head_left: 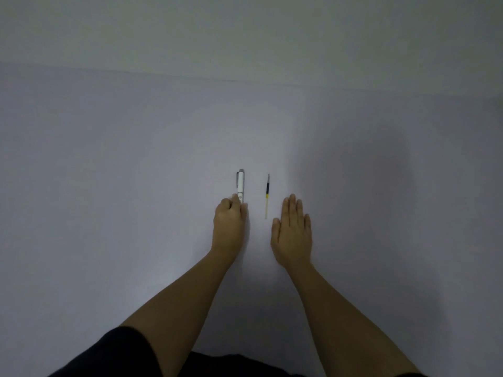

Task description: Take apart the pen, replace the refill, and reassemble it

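A white pen [240,185] with a silver clip lies on the pale table, pointing away from me. My left hand [229,227] is curled over its near end, fingers closed on the barrel. A loose refill [267,195], dark at the far end, yellow in the middle and clear near me, lies parallel to the pen a little to its right. My right hand [292,232] rests flat on the table just right of the refill, fingers together and palm down, holding nothing.
The pale table [136,186] stretches wide on both sides and ends at a far edge against a plain wall [245,28]. A dark sleeve [122,355] shows at the bottom left.
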The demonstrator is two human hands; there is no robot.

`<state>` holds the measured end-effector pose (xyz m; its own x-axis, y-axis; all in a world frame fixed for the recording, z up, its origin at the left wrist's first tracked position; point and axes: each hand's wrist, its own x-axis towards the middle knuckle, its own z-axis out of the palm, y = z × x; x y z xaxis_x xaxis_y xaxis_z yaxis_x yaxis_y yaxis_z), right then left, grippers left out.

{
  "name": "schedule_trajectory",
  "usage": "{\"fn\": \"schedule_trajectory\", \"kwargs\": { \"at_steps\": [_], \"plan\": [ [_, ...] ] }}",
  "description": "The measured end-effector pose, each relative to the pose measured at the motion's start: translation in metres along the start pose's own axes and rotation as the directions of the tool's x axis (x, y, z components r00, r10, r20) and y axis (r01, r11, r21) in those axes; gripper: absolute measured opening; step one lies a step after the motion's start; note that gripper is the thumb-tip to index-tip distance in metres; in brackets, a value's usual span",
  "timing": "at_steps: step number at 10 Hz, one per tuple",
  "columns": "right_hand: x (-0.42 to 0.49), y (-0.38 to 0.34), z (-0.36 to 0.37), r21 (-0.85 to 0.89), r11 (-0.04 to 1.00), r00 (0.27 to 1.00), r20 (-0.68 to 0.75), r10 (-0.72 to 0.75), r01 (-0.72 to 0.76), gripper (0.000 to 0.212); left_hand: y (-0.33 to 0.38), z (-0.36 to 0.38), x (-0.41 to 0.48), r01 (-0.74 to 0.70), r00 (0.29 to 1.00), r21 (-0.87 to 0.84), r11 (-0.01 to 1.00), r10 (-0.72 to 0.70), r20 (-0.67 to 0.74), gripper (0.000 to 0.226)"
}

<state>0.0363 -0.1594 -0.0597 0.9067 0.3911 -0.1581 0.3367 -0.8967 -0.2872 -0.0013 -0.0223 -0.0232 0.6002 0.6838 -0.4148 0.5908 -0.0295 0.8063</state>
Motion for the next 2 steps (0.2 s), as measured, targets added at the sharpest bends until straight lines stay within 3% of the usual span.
{"fn": "schedule_trajectory", "kwargs": {
  "at_steps": [1, 2],
  "plan": [
    [0.0011, 0.0019, 0.0019, 0.006, 1.000, 1.000, -0.001, -0.002, 0.002, 0.055, -0.0011, -0.0007, -0.0015, -0.066, 0.998, 0.059, 0.996, 0.065, 0.015, 0.023],
    [0.0008, 0.0020, -0.0001, 0.065, 0.998, 0.999, 0.038, 0.013, -0.015, 0.055, 0.0000, -0.0079, -0.0088, -0.217, 0.974, 0.252, 0.943, 0.226, -0.005, 0.027]
  ]
}}
